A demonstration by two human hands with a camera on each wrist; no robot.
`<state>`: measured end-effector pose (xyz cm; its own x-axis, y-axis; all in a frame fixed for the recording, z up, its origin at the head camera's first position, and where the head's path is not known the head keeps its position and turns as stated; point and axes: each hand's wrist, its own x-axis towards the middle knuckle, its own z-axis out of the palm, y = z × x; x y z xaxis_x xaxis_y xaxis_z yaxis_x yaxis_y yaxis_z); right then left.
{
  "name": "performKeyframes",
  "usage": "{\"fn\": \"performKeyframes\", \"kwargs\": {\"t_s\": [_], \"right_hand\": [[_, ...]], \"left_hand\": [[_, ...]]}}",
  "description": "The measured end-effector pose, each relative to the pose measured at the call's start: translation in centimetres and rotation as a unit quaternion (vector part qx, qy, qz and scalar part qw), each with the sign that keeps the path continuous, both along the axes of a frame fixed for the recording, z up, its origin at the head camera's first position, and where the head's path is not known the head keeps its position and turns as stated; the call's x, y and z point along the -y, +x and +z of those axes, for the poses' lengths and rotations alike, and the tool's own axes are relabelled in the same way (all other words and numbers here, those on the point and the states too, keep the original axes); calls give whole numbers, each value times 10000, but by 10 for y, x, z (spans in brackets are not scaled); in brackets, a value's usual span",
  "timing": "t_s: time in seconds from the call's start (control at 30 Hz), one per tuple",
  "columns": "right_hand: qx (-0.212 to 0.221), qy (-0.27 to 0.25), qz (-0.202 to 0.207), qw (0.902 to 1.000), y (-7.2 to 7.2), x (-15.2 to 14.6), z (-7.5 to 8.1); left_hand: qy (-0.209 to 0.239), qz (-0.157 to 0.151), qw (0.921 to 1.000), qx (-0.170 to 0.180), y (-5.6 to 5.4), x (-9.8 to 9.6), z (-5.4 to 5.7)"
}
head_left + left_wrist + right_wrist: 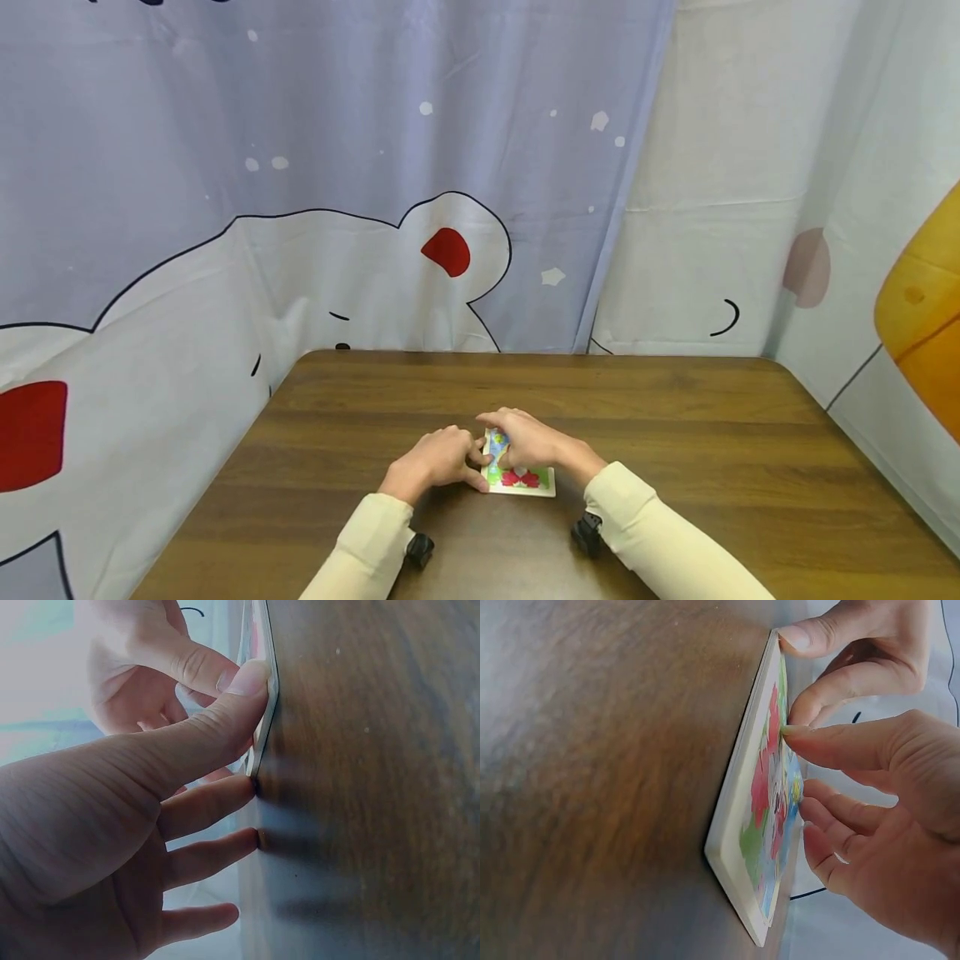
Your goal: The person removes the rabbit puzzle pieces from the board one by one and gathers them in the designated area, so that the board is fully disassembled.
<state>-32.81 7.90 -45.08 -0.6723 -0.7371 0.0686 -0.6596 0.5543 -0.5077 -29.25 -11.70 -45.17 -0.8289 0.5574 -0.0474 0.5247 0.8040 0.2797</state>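
A thin picture puzzle board (534, 491) with a pale border lies flat on the table, showing red, green and blue shapes. My left hand (442, 458) holds its left side, the thumb (247, 679) at the near corner and the forefinger close by. In the left wrist view its other fingers are spread along the tabletop. Over the board is my right hand (531, 440). Its thumb (799, 735) touches the coloured picture (761, 791), and the other fingertips come down on the far part, apart from the thumb. Part of the picture is hidden beneath this hand.
The brown wooden table (675, 467) extends on both sides of the board. Behind it hangs a printed curtain (420, 108), reaching down to the table's back edge. Cream sleeves and dark wrist straps (587, 533) are near the table's front.
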Motion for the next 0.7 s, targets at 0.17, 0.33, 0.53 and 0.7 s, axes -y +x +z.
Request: {"fn": "performKeyframes", "kwargs": {"t_s": [0.17, 0.33, 0.53, 0.7], "right_hand": [[-141, -45, -81, 9999, -1, 0, -3], [-215, -276, -247, 9991, -1, 2, -6], [-230, -415, -294, 9984, -6, 2, -3], [-87, -576, -330, 9978, -11, -2, -3]], "left_hand": [[6, 12, 10000, 13, 1, 0, 0], [43, 10, 10000, 7, 1, 1, -1], [55, -9, 10000, -79, 0, 1, 1], [43, 7, 10000, -58, -1, 1, 1]]}}
